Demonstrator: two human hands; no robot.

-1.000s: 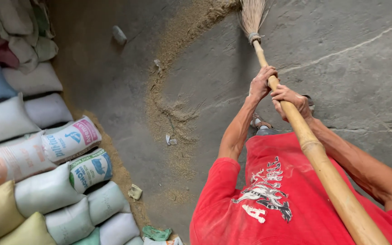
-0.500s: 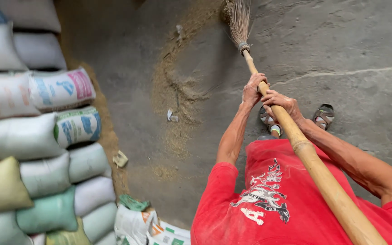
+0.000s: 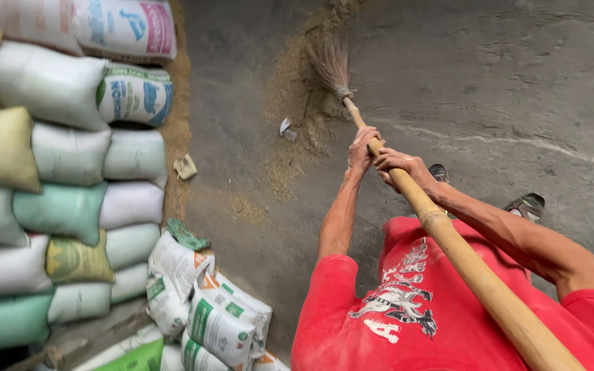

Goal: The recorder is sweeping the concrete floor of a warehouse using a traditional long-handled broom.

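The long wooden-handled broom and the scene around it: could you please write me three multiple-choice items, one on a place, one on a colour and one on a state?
1. Where are the stacked filled sacks?
A. along the frame's left
B. along the frame's right
C. behind the person's feet

2. What colour is the person's shirt?
A. blue
B. red
C. white

3. How is the long wooden-handled broom held?
A. by one hand
B. by both hands
C. by neither, it lies flat

Answers: 1 A, the sacks fill the left side. 2 B, the shirt is red with a white print. 3 B, the left hand and right hand both close on the handle, bristles in the pale husk dust on the grey concrete floor.
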